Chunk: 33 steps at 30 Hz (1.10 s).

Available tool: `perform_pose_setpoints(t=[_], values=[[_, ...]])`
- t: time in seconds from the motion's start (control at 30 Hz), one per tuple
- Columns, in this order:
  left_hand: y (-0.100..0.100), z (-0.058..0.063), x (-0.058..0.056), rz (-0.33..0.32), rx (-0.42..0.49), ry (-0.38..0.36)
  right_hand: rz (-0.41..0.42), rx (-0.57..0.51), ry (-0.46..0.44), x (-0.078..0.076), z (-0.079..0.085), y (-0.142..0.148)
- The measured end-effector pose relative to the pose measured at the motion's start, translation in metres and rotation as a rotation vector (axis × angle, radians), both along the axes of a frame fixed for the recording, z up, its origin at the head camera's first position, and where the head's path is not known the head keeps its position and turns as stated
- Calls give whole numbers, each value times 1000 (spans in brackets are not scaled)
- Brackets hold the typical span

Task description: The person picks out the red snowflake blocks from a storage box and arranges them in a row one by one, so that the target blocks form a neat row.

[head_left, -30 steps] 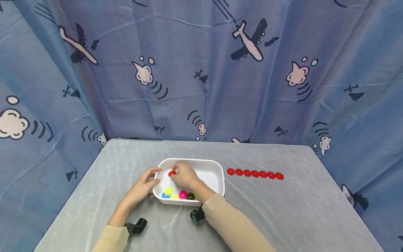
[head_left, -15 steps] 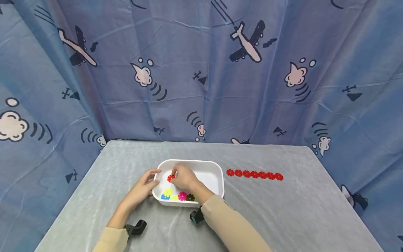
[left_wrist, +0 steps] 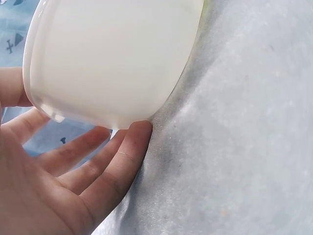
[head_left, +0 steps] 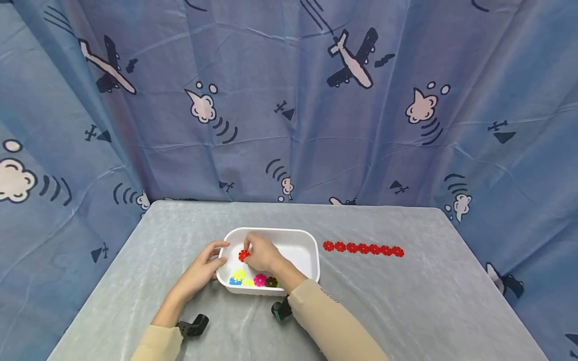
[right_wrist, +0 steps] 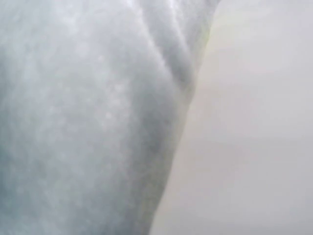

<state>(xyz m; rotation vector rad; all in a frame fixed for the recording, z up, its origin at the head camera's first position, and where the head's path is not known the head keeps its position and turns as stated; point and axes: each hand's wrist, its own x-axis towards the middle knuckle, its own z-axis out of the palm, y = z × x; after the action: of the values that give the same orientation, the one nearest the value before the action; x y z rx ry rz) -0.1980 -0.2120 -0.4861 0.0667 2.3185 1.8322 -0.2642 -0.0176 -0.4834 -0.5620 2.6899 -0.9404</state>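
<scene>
A white plastic tray (head_left: pixel 295 250) stands on the table, its left end held by my left hand (head_left: pixel 201 265). Thumb and index finger lie over the rim; the left wrist view has the other fingers (left_wrist: pixel 129 152) against the outer wall. Inside the tray, my right hand (head_left: pixel 263 252) pinches a red flower-shaped disc (head_left: pixel 243 255) between thumb and fingertips. Along the near wall lie more discs: yellow (head_left: pixel 239 275), blue (head_left: pixel 235 282), pink (head_left: pixel 259 280) and dark brown (head_left: pixel 271 282). The right wrist view is blurred and shows only the tray wall (right_wrist: pixel 254 122) and grey cloth.
To the right of the tray, several red discs (head_left: pixel 363 248) lie side by side in a straight row. Grey cloth (head_left: pixel 384 301) covers the table. A blue curtain (head_left: pixel 253 100) with printed planes hangs behind and along both sides.
The red disc in my right hand has shifted slightly toward the near side of the tray and now shows more of its face. My left hand keeps its place on the tray.
</scene>
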Motion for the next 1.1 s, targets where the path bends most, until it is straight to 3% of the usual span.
perform_pose_setpoints(t=[0.43,0.6,0.87,1.1], values=[[2,-1,0,-13,14,3,-4,-63,-39,2,5,6],[1,-2,-1,-15,14,15,32,-65,4,3,14,10],[0,0,0,-4,3,7,22,-140,-19,14,35,24],[-1,2,1,-3,-9,-12,25,-172,29,23,50,44]])
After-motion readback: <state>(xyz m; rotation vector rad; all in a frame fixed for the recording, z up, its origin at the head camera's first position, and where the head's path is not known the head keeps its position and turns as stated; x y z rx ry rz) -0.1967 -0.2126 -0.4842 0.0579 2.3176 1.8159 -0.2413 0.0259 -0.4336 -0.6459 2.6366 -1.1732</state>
